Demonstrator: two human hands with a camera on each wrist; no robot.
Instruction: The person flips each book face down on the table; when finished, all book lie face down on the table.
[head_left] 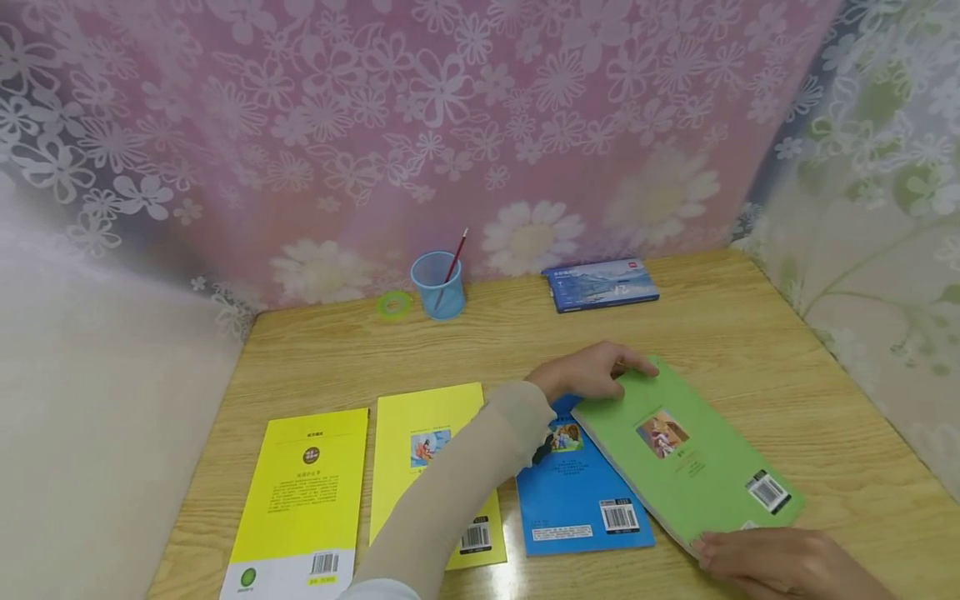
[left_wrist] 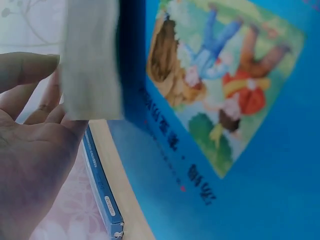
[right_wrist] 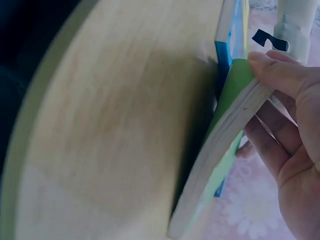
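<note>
A green book [head_left: 705, 450] with a small picture and a barcode is held at both ends, tilted over the table. My left hand [head_left: 592, 372] grips its far corner, thumb and fingers on either side of the page block [left_wrist: 92, 60] in the left wrist view. At the near edge, my right hand [head_left: 772, 560] pinches it, and the right wrist view shows the thumb on one cover and fingers beneath the pages [right_wrist: 220, 150]. Partly under the green book and my left forearm lies a blue book [head_left: 581, 508].
Two yellow books, one [head_left: 300, 492] at far left and another [head_left: 393, 425] partly behind my left sleeve, lie in a row with the blue one. At the back stand a blue mesh cup [head_left: 429, 279] with a pencil, a green tape roll [head_left: 381, 305] and a flat blue box [head_left: 603, 286].
</note>
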